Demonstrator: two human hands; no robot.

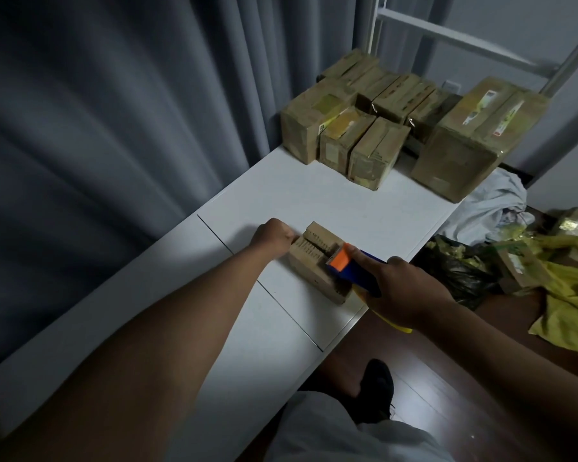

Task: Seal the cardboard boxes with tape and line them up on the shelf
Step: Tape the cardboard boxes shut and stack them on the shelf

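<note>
- The right hand (pixel 402 291) grips a tape dispenser (pixel 351 266) set on the small box (pixel 317 261) near the table (pixel 301 195) edge.
- The left hand (pixel 274 236), curled, steadies that box's far end; sealing looks underway.
- Taped boxes (pixel 364 118) cluster at the far end, apparently finished; whether they count as shelved is unclear.

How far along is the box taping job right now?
Done: a group of taped boxes stands at the far end of the white shelf. In hand: the left hand steadies a small box while the right hand runs the tape dispenser over it. Left: finishing it and lining it up.
</note>
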